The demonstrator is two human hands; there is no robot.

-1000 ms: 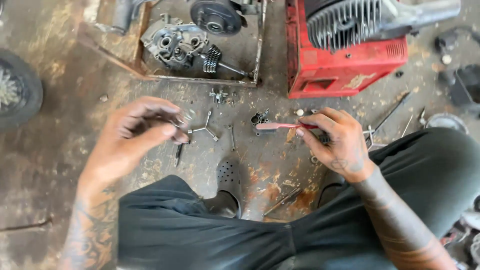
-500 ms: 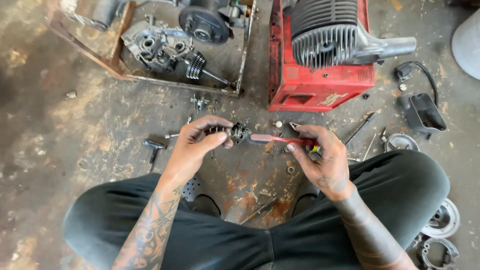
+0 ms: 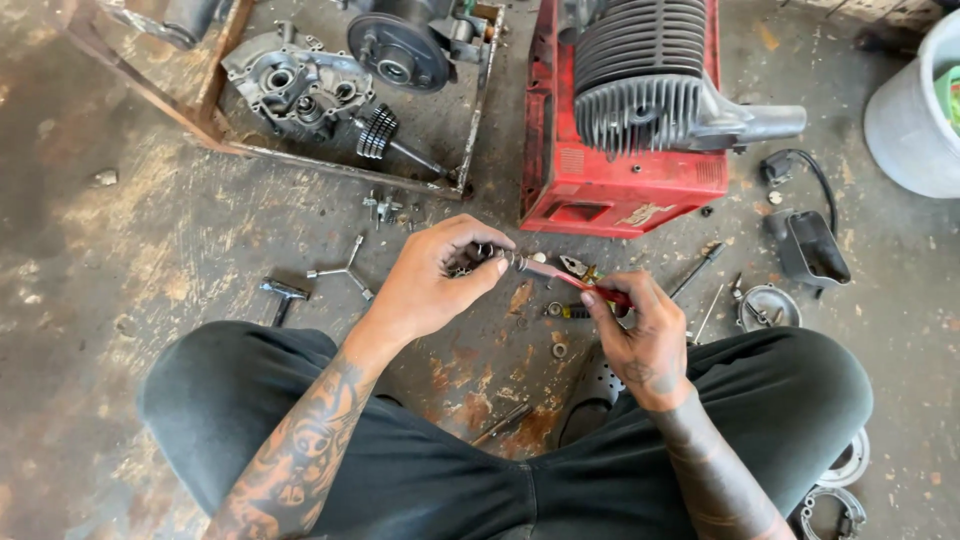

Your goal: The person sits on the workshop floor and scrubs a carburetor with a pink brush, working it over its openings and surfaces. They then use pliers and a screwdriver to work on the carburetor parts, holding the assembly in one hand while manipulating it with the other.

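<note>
Person sits cross-legged on the stained concrete floor, just in front of the red engine housing. Left hand pinches a small dark metal part between thumb and fingertips, held above the floor, near the housing's lower left corner. Right hand is closed around the red handle of a slim tool; its tip touches the small part. Finned cylinder lies on top of the housing. Metal tray with engine casings sits just left of the housing. Three-way wrench lies further left, below the tray. White bucket stands well to the housing's right.
</note>
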